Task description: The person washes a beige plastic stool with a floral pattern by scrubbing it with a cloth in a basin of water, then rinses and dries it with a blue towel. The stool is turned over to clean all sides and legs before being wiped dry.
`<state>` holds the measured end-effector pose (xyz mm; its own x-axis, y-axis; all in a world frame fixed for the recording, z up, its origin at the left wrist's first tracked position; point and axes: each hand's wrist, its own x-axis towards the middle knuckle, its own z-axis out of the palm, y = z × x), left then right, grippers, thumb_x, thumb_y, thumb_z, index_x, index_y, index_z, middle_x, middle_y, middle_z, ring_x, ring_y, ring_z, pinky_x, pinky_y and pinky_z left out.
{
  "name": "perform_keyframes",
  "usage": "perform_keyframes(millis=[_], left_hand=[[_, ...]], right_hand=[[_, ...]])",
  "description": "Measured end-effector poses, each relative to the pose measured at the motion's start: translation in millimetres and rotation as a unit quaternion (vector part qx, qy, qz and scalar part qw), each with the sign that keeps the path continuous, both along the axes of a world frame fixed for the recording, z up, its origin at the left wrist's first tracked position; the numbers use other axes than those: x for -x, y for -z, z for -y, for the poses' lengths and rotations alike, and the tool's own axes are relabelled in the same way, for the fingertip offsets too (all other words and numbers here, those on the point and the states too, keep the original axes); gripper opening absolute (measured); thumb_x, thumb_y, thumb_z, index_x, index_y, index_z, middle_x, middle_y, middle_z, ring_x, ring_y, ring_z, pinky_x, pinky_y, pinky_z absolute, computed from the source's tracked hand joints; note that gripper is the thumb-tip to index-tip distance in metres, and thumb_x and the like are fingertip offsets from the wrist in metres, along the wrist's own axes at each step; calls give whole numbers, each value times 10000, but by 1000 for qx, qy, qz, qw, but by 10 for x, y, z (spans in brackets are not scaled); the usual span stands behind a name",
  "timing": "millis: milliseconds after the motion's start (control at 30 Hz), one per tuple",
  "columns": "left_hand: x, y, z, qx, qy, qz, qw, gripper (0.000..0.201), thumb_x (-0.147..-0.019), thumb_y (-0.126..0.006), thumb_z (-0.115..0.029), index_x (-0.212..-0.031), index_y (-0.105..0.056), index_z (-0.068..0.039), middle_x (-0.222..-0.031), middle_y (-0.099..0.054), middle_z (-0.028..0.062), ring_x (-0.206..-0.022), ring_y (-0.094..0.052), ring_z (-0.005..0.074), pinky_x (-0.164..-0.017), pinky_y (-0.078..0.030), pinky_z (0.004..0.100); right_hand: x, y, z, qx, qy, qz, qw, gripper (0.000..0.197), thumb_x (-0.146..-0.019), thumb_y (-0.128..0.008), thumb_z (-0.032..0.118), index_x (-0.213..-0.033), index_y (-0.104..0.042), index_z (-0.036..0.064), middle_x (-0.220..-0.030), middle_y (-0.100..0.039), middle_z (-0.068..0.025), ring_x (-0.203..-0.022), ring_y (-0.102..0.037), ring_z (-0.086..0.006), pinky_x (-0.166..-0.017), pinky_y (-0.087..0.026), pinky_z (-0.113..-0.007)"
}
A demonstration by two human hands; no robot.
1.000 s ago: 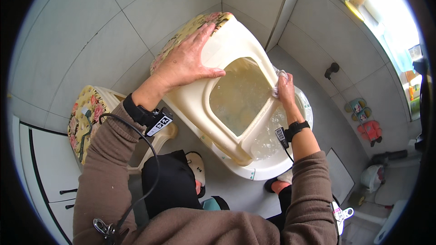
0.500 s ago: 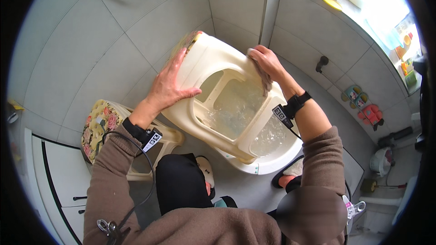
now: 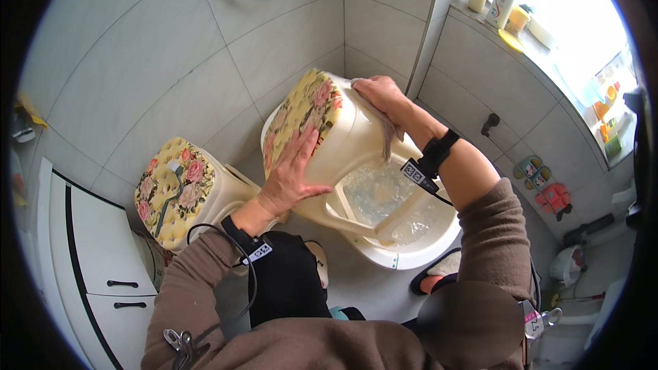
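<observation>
A cream plastic stool with a flowered, padded-looking seat tilts in a white basin of water, its open side over the water. My left hand clasps the stool near its seat edge, fingers stretched over the flowered top and thumb out along the side. At the far right side of the stool, my right hand presses a wet greyish cloth against the plastic. The cloth hangs down toward the water, and the fingertips are partly hidden.
A second flowered stool stands at the left, near a white cabinet. Pump bottles line the windowsill at upper right. Small slippers hang on the right wall. My slippered foot is beside the basin.
The stool has turned so its flowered seat now faces up toward me. My left hand has shifted right and down with it; the cloth hand has moved slightly left along the side.
</observation>
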<state>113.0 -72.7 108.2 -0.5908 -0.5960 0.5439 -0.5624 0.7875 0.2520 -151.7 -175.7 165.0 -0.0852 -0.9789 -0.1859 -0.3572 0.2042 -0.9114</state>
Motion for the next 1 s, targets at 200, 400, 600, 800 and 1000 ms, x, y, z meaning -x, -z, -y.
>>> perform_keyframes(millis=[200, 400, 600, 800, 1000], left_hand=[[-120, -345, 404, 44, 38, 45, 997, 1108, -719, -839, -447, -1577, -245, -75, -1629, -262, 124, -1513, -210, 333, -1224, -193, 473], [83, -549, 567, -50, -7, 24, 998, 762, -967, -403, -685, -1583, -258, -260, -1659, -205, 45, -1515, -105, 439, -1190, -77, 638], [507, -173, 715, -162, 6, 108, 981, 749, -988, -194, -711, -1568, -316, -252, -1649, -229, 93, -1517, -125, 424, -1208, -77, 591], [788, 142, 959, -189, -47, 23, 981, 628, -1050, -171, -564, -1603, -193, -269, -1670, -177, 0, -1533, -101, 369, -1180, -40, 660], [988, 219, 1273, -214, -53, 63, 973, 573, -1061, -225, -466, -1602, -189, -280, -1673, -155, -49, -1534, -121, 344, -1177, -73, 675]], right_hand=[[70, -326, -130, 146, 79, 128, 978, 492, -837, -639, 308, -1176, -632, -49, -956, -700, -159, -796, -663, -209, -732, -540, -346], [-10, 102, -182, 225, 154, 248, 930, 387, -879, -689, 297, -1126, -640, 4, -953, -666, -79, -845, -619, -141, -761, -510, -289], [-133, 1115, -455, 216, 251, 235, 914, 269, -892, -705, 226, -1047, -661, 11, -935, -642, -27, -853, -565, -107, -794, -479, -265], [-265, 1332, -513, 263, 260, 151, 917, 322, -915, -625, 220, -1184, -588, 45, -904, -640, -132, -821, -599, -184, -774, -498, -329], [-565, 1296, -844, 456, 148, -36, 877, 600, -900, -561, 8, -1469, -371, -15, -1452, -435, -263, -1372, -400, -446, -1174, -289, -473]])
